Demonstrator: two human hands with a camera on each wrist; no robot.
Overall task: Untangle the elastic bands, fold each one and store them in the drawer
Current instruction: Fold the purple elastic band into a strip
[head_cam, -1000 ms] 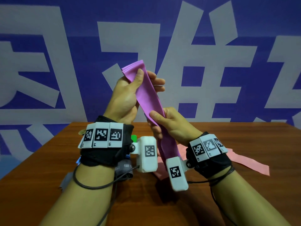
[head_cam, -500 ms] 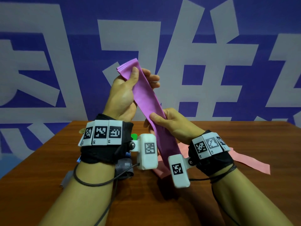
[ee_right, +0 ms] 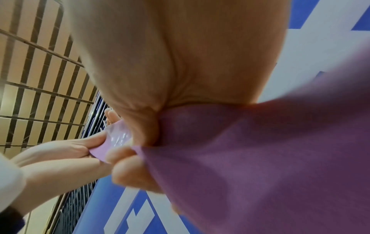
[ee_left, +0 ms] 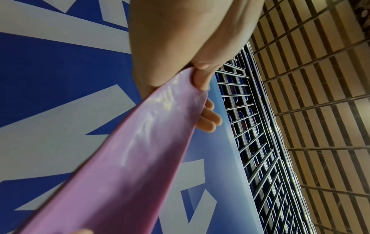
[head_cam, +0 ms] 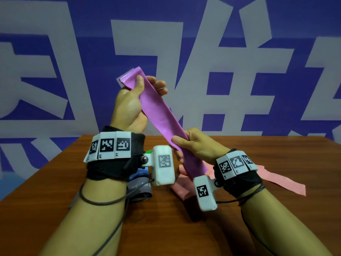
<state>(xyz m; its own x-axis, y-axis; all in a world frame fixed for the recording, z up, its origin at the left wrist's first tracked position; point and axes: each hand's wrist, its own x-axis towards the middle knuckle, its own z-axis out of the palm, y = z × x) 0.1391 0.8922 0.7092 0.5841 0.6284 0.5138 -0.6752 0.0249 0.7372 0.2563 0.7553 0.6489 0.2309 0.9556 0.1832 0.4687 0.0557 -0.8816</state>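
A purple elastic band [head_cam: 158,111] stretches slantwise in the air above the table, from upper left to lower right. My left hand [head_cam: 132,100] pinches its upper end between thumb and fingers, which the left wrist view shows with the purple band [ee_left: 144,142] running under the thumb. My right hand [head_cam: 195,145] grips the band lower down, and the band's tail hangs below it toward the table. In the right wrist view the purple band [ee_right: 260,158] fills the lower right. A pink band [head_cam: 282,182] lies flat on the table behind my right wrist. No drawer is in view.
The brown wooden table [head_cam: 166,228] spreads below my arms. A grey and blue folded band [head_cam: 140,183] lies under my left wrist, with a small green thing [head_cam: 147,152] beside it. A blue and white banner wall [head_cam: 221,52] stands right behind the table.
My left hand has shifted a little left with the band's upper end, and my right hand has slid slightly lower along the band. The band now slants more.
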